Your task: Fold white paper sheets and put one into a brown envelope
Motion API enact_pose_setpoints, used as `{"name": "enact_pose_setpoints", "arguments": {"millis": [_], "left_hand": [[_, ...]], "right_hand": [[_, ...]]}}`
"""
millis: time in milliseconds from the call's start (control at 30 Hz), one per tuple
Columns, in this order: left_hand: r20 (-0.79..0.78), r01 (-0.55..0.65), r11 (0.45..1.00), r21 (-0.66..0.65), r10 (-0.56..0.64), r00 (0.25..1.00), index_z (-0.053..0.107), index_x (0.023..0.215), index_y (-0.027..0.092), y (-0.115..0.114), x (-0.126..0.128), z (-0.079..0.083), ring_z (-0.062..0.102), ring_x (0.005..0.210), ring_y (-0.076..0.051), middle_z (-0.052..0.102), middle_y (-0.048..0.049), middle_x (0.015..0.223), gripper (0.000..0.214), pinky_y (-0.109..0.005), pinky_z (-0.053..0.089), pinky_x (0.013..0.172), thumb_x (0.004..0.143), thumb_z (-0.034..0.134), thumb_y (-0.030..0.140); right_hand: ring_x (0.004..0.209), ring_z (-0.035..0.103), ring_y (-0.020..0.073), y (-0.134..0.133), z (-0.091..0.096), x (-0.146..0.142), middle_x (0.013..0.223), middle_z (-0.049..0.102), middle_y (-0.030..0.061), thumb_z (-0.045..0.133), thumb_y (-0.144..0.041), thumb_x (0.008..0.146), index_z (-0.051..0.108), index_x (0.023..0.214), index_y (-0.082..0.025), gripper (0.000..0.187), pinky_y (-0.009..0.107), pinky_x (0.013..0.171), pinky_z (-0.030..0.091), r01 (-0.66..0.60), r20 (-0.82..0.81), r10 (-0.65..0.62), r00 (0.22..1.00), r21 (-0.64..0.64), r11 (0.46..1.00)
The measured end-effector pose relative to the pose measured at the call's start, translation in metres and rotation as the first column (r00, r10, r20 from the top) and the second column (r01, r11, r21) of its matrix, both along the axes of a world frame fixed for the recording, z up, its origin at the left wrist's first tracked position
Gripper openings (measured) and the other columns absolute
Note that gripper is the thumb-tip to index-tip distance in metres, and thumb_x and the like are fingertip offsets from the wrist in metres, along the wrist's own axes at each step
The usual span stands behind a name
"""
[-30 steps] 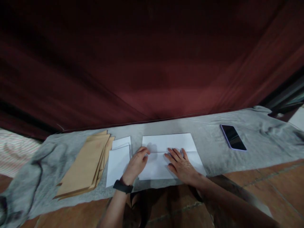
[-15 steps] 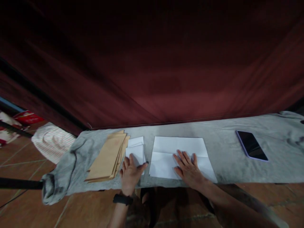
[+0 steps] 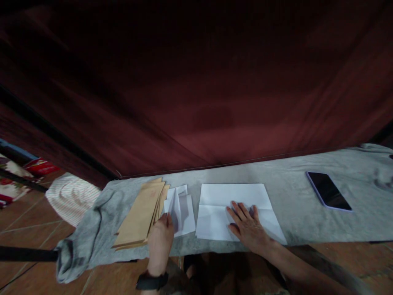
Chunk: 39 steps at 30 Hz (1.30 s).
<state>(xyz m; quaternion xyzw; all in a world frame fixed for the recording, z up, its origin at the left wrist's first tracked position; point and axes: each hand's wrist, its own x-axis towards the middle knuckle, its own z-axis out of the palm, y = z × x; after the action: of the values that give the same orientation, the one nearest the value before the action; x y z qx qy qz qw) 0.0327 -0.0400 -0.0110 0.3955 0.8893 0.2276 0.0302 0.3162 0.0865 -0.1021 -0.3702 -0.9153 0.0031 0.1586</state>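
Observation:
My left hand (image 3: 161, 234), with a dark band at the wrist, pinches the left edge of a folded white paper (image 3: 175, 207) and lifts it partly open. Under it lie more folded white papers (image 3: 188, 217). Just left of that hand is a stack of brown envelopes (image 3: 141, 213), slightly fanned. My right hand (image 3: 248, 226) lies flat, fingers spread, on a larger white sheet (image 3: 211, 223). A crease runs across this sheet from side to side.
A grey cloth (image 3: 291, 180) covers the narrow table. A phone in a purple case (image 3: 329, 191) lies at the right. Behind the table hangs a dark red curtain (image 3: 233, 123). Striped cloth (image 3: 72, 198) sits at the far left above the tiled floor (image 3: 33, 221).
My left hand has gone from resting on the small folded papers to gripping one by its left edge and raising it. My right hand stays on the large sheet. The view has shifted slightly.

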Motion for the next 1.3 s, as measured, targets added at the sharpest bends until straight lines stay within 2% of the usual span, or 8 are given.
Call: {"name": "enact_pose_setpoints", "arguments": {"millis": [267, 433, 567, 767, 900, 1000, 1100, 1300], "left_hand": [[-0.348, 0.147, 0.952, 0.269, -0.047, 0.936, 0.069, 0.093, 0.021, 0.057, 0.054, 0.069, 0.063, 0.058, -0.021, 0.070, -0.0056, 0.069, 0.026, -0.030, 0.033, 0.055, 0.097, 0.046, 0.032], [-0.547, 0.445, 0.837, 0.319, -0.221, 0.807, 0.068, 0.107, 0.023, 0.067, 0.099, 0.050, 0.068, 0.078, -0.022, 0.076, -0.0084, 0.092, 0.019, -0.032, 0.042, 0.068, 0.096, 0.053, 0.023], [-0.538, 0.584, 0.757, 0.293, -0.375, 0.755, 0.069, 0.112, 0.024, 0.064, 0.114, 0.032, 0.069, 0.085, -0.024, 0.076, -0.0094, 0.098, 0.022, -0.035, 0.045, 0.080, 0.094, 0.055, 0.020], [-0.497, 0.542, 0.729, 0.417, -0.317, 0.808, 0.073, 0.105, 0.023, 0.070, 0.101, 0.051, 0.068, 0.076, -0.021, 0.076, -0.0067, 0.086, 0.018, -0.032, 0.047, 0.075, 0.094, 0.059, 0.026], [-0.144, 0.243, 0.754, 0.610, -0.196, 0.970, 0.075, 0.092, 0.021, 0.073, 0.068, 0.074, 0.068, 0.078, -0.019, 0.076, -0.0037, 0.086, 0.024, -0.029, 0.050, 0.073, 0.090, 0.064, 0.042], [0.203, -0.030, 0.759, 0.651, -0.136, 0.970, 0.074, 0.089, 0.020, 0.069, 0.042, 0.081, 0.065, 0.070, -0.017, 0.074, 0.0000, 0.078, 0.034, -0.027, 0.050, 0.065, 0.077, 0.074, 0.052], [0.307, -0.101, 0.737, 0.668, -0.149, 0.940, 0.073, 0.088, 0.019, 0.060, 0.024, 0.080, 0.061, 0.066, -0.015, 0.071, 0.0016, 0.074, 0.037, -0.027, 0.049, 0.064, 0.072, 0.078, 0.052], [-0.223, 0.341, 0.656, 0.673, -0.259, 0.940, 0.074, 0.083, 0.024, 0.040, -0.001, 0.094, 0.064, 0.094, -0.019, 0.073, -0.0007, 0.089, 0.010, -0.034, 0.046, 0.092, 0.086, 0.070, 0.032]], "right_hand": [[0.142, 0.045, 0.0291, 0.020, 0.054, -0.008, 0.155, 0.047, 0.0128, 0.037, -0.053, 0.103, 0.048, 0.149, -0.028, 0.054, 0.058, 0.115, 0.036, -0.086, -0.365, -0.130, 0.922, -0.521, 0.849], [0.134, 0.054, 0.0267, 0.021, 0.096, -0.020, 0.148, 0.055, 0.0134, 0.045, -0.058, 0.100, 0.045, 0.150, -0.026, 0.059, 0.048, 0.109, 0.046, -0.556, -0.745, -0.260, 0.614, -0.642, 0.527], [0.123, 0.060, 0.0251, 0.016, 0.109, -0.033, 0.133, 0.065, 0.0095, 0.058, -0.056, 0.093, 0.057, 0.137, -0.025, 0.054, 0.042, 0.108, 0.046, -0.656, -0.802, -0.342, 0.490, -0.597, 0.462], [0.063, 0.059, 0.0170, 0.025, 0.110, -0.042, 0.066, 0.065, 0.0003, 0.067, -0.047, 0.080, 0.069, 0.077, -0.016, 0.032, 0.029, 0.063, 0.049, -0.554, -0.627, -0.558, 0.544, -0.768, 0.322], [0.060, 0.058, 0.0157, 0.041, 0.121, -0.038, 0.065, 0.067, 0.0009, 0.075, -0.056, 0.070, 0.071, 0.079, -0.014, 0.042, 0.028, 0.062, 0.045, -0.599, -0.590, -0.625, 0.511, -0.766, 0.234], [0.061, 0.059, 0.0160, 0.052, 0.127, -0.035, 0.071, 0.070, 0.0020, 0.075, -0.058, 0.072, 0.073, 0.086, -0.014, 0.046, 0.029, 0.063, 0.046, -0.596, -0.631, -0.554, 0.543, -0.754, 0.276], [0.064, 0.061, 0.0168, 0.063, 0.129, -0.026, 0.075, 0.072, 0.0023, 0.066, -0.054, 0.084, 0.074, 0.091, -0.016, 0.039, 0.028, 0.062, 0.048, -0.521, -0.692, -0.360, 0.626, -0.715, 0.467], [0.098, 0.070, 0.0193, 0.087, 0.149, 0.016, 0.108, 0.077, 0.0055, 0.047, -0.022, 0.099, 0.073, 0.115, -0.024, 0.030, 0.033, 0.087, 0.055, -0.323, -0.634, 0.196, 0.748, -0.089, 0.942]]}}
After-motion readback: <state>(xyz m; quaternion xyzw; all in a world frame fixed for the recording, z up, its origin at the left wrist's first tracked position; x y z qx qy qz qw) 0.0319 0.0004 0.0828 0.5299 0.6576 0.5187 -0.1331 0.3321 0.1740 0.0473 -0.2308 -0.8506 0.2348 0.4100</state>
